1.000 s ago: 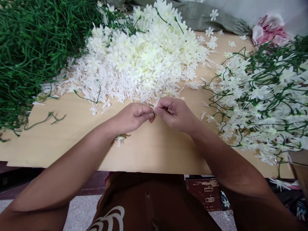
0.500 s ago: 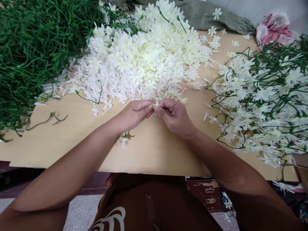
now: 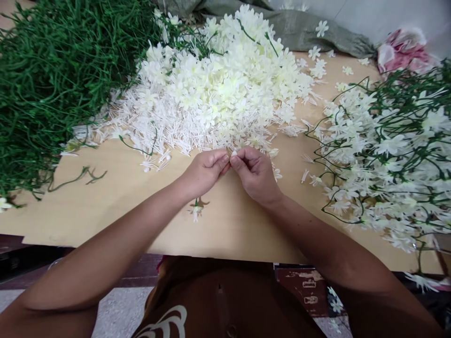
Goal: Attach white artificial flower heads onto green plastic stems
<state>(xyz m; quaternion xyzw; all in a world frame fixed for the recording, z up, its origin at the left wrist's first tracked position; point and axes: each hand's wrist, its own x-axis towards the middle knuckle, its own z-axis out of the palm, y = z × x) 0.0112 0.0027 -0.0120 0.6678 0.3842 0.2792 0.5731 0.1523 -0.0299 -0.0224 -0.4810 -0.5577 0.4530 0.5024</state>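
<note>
My left hand [image 3: 208,170] is closed in a pinch, its fingertips meeting those of my right hand over the middle of the board. A green artificial stem, mostly hidden by the left hand, ends in a white flower [image 3: 196,212] that hangs below that wrist. My right hand [image 3: 256,172] pinches a small white flower part [image 3: 234,153] between thumb and forefinger, against the left fingertips. Just beyond both hands lies a heap of white stamens [image 3: 176,124], with loose white petal pieces [image 3: 225,84] piled behind and over it.
A big mass of green stems [image 3: 70,89] fills the left side. Assembled white flowers on stems [image 3: 387,155] lie at the right. Everything rests on a cardboard sheet [image 3: 116,202]. A grey-green sack [image 3: 282,28] and pink-white cloth [image 3: 405,51] are at the back.
Both hands stay pinched together at the same place over the board. The hanging flower has swung slightly to the right, and the whole view has shifted a little.
</note>
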